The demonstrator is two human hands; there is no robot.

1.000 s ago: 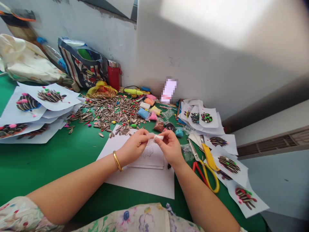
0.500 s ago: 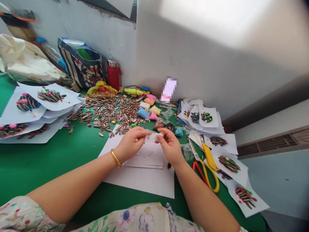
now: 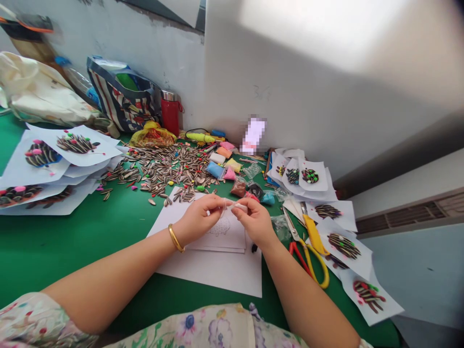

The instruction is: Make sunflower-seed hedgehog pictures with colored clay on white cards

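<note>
My left hand, with a gold bangle at its wrist, is closed in a pinch on one end of a small clear plastic bag. Fingers and thumb of my right hand close on its other end, where a soft white lump, like modelling clay, shows. Whether the lump is inside the bag or partly out, I cannot tell. Below both hands lies a sheet with a line drawing of a round-bodied animal, partly covered by my left hand. It rests on larger white paper.
Striped sunflower seeds spread behind the papers, beside small coloured clay packets. Scissors and a yellow cutter lie right. Finished seed pictures line the right edge; more are stacked left. A red flask stands behind.
My fingers have shifted on the bag. It was stretched flatter between my hands; now it is bunched, and the white lump shows at my right fingertips.
</note>
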